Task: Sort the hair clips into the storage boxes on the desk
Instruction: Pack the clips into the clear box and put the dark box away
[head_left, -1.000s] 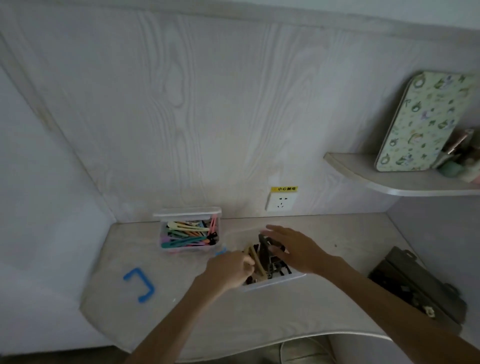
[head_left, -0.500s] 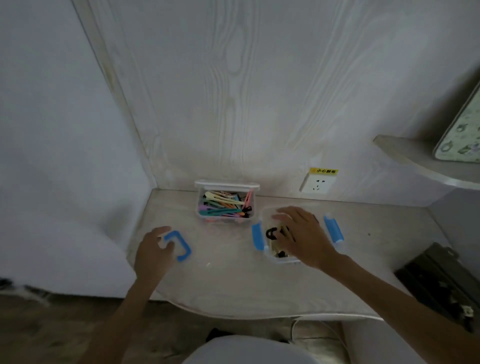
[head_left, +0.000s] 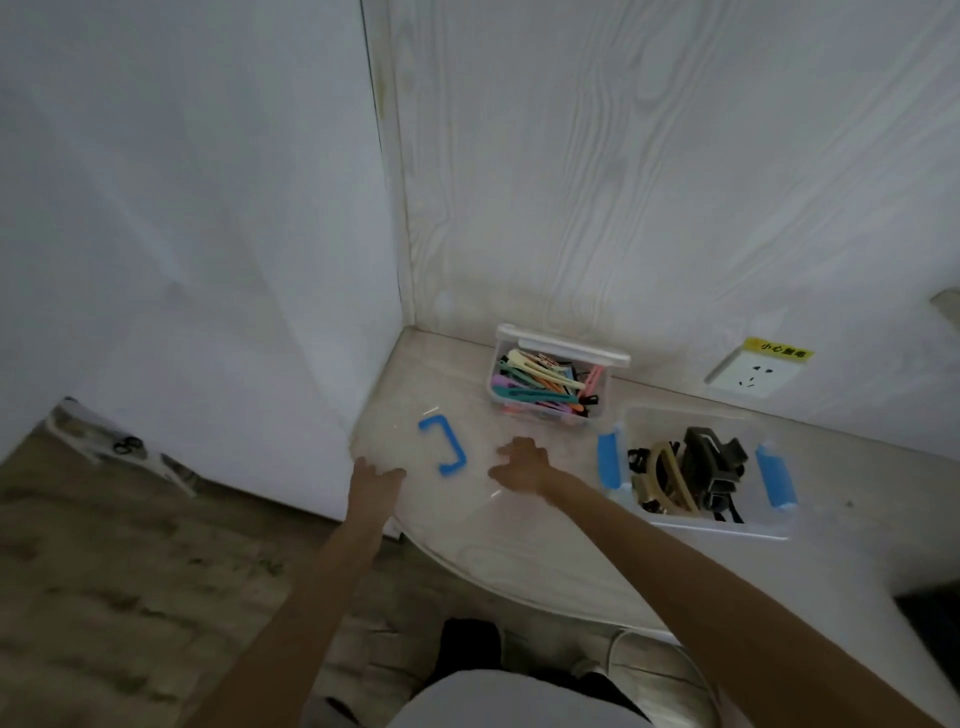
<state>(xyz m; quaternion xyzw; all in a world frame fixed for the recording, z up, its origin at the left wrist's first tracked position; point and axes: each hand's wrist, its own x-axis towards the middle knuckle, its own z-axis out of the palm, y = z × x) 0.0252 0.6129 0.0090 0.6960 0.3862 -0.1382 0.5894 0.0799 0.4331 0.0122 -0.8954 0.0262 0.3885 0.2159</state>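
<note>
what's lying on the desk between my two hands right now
In the head view, a blue U-shaped handle, apparently on a clear lid, lies between the left hand and the right hand.

On the desk (head_left: 571, 561) we see two boxes: one (head_left: 550, 387) at the back against the wall, another (head_left: 696, 467) to its right and nearer us. A lid (head_left: 441, 452) lies left of them, between our hands (head_left: 371, 480) (head_left: 519, 467).
</note>
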